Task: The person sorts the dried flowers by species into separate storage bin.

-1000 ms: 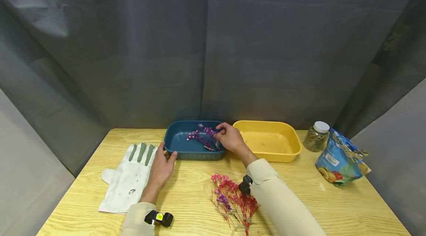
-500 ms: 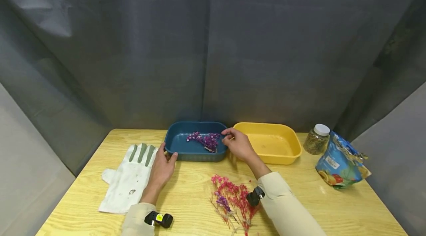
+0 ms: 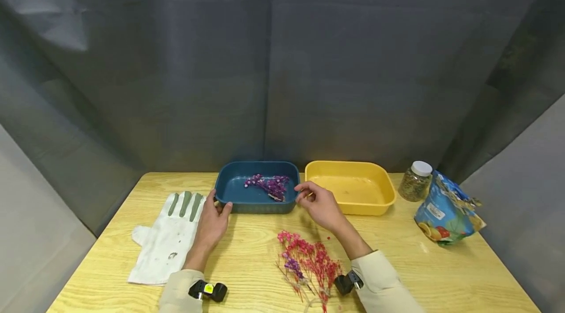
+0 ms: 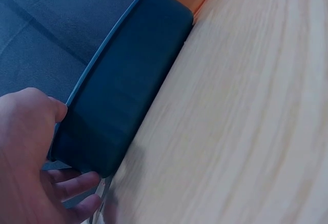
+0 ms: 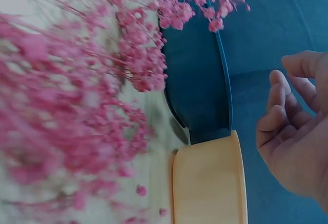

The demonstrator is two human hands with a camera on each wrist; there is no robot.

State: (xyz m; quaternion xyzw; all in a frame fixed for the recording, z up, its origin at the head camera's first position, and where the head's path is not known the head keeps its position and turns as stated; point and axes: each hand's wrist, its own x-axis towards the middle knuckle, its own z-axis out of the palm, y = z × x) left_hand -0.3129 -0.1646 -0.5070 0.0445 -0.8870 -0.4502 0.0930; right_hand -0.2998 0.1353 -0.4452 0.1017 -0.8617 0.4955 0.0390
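A dark blue plastic tray [image 3: 260, 208] stands near the back of the table, with purple dried flower sprigs [image 3: 270, 187] lying in it. My left hand [image 3: 211, 227] holds the tray's near left corner. In the left wrist view, its thumb [image 4: 57, 110] is at the rim while the fingers bend round the end wall. Beside the tray's right end hovers my right hand [image 3: 321, 206], fingers loosely curled and nothing between them. Below it lies a bunch of pink and red dried flowers [image 3: 315, 261] with a small purple cluster [image 3: 293, 266] among them.
A yellow tray [image 3: 359, 209] stands just right of the blue one. Further right are a white-capped jar [image 3: 415, 183] and a blue printed bag [image 3: 446, 217]. A white glove [image 3: 161, 249] lies at the left. A dark curtain [image 3: 265, 58] hangs behind the table.
My right hand let go of a purple sprig in the blue tray, then drew back right and toward me. The left hand stayed at the tray's corner.
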